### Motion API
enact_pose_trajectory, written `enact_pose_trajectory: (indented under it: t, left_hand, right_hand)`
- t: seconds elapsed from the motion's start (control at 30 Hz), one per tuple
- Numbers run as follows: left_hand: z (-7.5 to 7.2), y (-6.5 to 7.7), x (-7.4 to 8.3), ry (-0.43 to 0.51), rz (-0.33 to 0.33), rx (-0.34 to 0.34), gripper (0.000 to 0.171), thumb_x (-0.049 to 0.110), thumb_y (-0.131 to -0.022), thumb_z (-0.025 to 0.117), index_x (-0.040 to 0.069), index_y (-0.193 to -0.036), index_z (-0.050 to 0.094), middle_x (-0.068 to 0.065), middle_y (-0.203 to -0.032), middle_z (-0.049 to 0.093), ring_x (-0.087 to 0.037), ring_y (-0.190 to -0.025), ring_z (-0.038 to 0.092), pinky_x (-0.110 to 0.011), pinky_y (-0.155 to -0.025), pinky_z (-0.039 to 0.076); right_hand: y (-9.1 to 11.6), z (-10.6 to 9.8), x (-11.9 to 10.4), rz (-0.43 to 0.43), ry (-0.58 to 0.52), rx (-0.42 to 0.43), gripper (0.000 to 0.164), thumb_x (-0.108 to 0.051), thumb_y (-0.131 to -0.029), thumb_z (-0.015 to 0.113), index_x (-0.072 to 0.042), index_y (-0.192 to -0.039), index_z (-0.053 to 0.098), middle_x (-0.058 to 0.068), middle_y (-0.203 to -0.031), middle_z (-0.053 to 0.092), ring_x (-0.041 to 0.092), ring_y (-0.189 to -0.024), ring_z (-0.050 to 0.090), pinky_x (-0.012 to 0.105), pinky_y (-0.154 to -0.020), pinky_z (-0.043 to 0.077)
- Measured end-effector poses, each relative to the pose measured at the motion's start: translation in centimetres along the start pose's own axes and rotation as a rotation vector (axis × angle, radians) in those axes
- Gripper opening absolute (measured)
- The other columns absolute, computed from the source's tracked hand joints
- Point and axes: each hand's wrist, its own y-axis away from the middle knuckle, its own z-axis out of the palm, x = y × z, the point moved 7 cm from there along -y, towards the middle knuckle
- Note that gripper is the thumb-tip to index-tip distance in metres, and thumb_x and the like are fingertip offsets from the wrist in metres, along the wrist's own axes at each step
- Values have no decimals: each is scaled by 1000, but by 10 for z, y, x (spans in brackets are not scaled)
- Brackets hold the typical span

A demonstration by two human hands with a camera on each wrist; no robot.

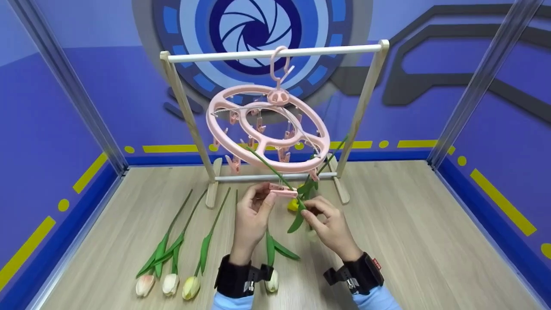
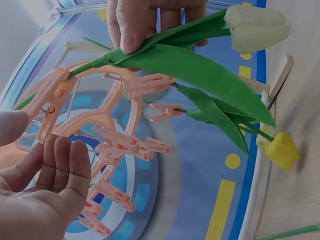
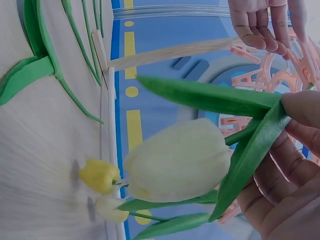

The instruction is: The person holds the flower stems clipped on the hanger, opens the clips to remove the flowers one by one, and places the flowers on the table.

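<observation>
My left hand (image 1: 253, 217) pinches the handle ends of a pink clothespin (image 1: 284, 193) that hangs from a round pink drying hanger (image 1: 269, 164). The other end of that clothespin lies at the green stem of a white tulip (image 2: 257, 29), whose bud points down toward the table. With thumb and fingers, my right hand (image 1: 330, 224) holds this tulip by its stem and leaves (image 3: 255, 155). The stem reaches up past the clothespin in front of the hanger's ring. Behind, a yellow tulip (image 2: 283, 151) hangs bud-down from another clothespin, with a pale tulip (image 3: 111, 209) beside it.
The hanger hooks over the white top bar (image 1: 224, 56) of a wooden stand (image 1: 363, 107). More clothespins (image 1: 233, 163) dangle around its ring. On the table lie a pink-white tulip (image 1: 145, 285), a white tulip (image 1: 170, 284) and a yellow tulip (image 1: 191, 287); another white tulip (image 1: 272, 282) lies between the forearms.
</observation>
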Motion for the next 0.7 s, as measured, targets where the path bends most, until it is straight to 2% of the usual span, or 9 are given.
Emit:
enact_pose_trajectory:
  t: [0.23,0.53,0.7]
  left_hand:
    - [0,-1,-1,-34,-1,-2,26,2,-102,62,-10,-125,61,-20,-116,65,-24,-105,63,-28,-89,53]
    - [2,0,-1,-82,-24,-48,21,6,-101,63,-5,-118,60,-17,-113,64,-25,-104,62,-28,-87,52]
    - [2,0,-2,-98,-29,-50,20,7,-100,63,-5,-116,60,-16,-111,64,-24,-102,62,-30,-88,51]
  right_hand:
    - [-1,-3,-3,-20,28,13,18,5,-93,71,-8,-106,75,2,-93,68,13,-80,62,18,-72,50]
    - [-1,-7,-2,-1,47,25,18,4,-94,71,-7,-106,76,1,-94,68,10,-80,60,21,-71,51]
    - [-2,-9,-2,1,46,33,23,8,-91,72,-6,-107,76,0,-94,68,9,-80,59,18,-71,50]
